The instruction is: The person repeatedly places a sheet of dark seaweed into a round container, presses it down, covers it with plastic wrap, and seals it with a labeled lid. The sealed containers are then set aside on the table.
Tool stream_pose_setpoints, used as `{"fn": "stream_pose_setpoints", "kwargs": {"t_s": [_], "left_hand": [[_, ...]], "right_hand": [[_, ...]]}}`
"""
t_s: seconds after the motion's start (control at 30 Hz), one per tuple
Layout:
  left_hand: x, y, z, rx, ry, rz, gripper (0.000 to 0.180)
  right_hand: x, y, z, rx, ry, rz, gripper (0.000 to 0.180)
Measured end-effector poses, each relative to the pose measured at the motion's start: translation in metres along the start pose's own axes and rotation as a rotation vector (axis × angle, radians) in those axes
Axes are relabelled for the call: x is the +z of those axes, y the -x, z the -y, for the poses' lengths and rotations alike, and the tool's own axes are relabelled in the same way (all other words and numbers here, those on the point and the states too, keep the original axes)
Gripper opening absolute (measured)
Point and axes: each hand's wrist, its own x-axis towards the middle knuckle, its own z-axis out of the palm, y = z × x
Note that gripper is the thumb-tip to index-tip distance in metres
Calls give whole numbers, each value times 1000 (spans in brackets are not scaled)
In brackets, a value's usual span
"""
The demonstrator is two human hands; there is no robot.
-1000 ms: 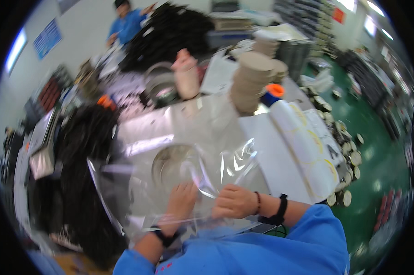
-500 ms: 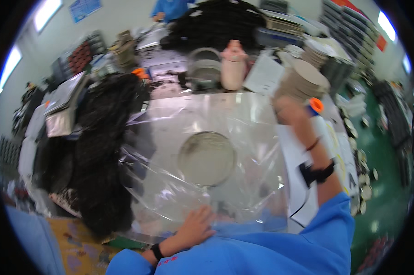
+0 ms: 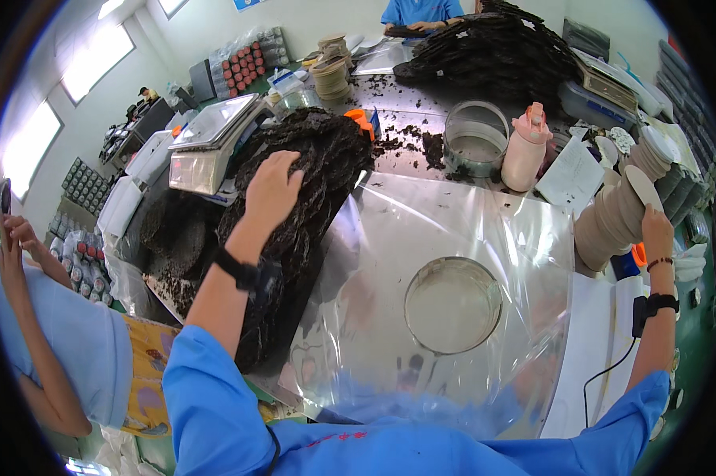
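Note:
My left hand (image 3: 274, 189) reaches over a heap of dark, crinkled, layered sheets (image 3: 294, 262) on the left side of the table, its palm down and fingers stretched out on the top surface. At the right, my right hand (image 3: 657, 233) pinches the edge of the outermost beige round disc (image 3: 642, 194) on a leaning stack of such discs (image 3: 600, 234). Between my arms, clear plastic film (image 3: 374, 246) covers the tabletop. A shallow round ring (image 3: 497, 300) with a thin rim sits on the film.
A pink bottle (image 3: 524, 151) and a clear round container (image 3: 475, 159) stand beyond the film. Left of the heap is a scale (image 3: 207, 151). A larger dark heap (image 3: 493, 55) lies at the back, near a co-worker in blue (image 3: 421, 12). Another person (image 3: 64, 341) stands at my left.
My left hand has moved from the film's near edge up onto the dark heap. My right hand, blurred by the disc stack before, now grips a disc. The view has swung left.

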Motion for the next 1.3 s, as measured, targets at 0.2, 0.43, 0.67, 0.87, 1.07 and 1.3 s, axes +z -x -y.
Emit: {"fn": "stream_pose_setpoints", "kwargs": {"t_s": [0.2,0.43,0.67,0.87,1.07,1.3], "left_hand": [[44,-93,49,-32,-315,102,55],[125,-154,34,-141,-697,343,64],[171,-166,52,-211,-834,259,32],[159,-161,61,-100,-852,132,21],[138,-172,30,203,-958,-181,15],[112,-88,-73,477,-439,-287,37]], "right_hand": [[-9,6,-1,82,-48,20,14],[-45,19,17,80,-50,-49,13],[-44,28,16,78,-185,-115,33],[-64,15,34,-32,-54,-424,38],[-172,15,92,-204,-277,-528,39],[-232,38,203,-526,-734,-560,27]]}}
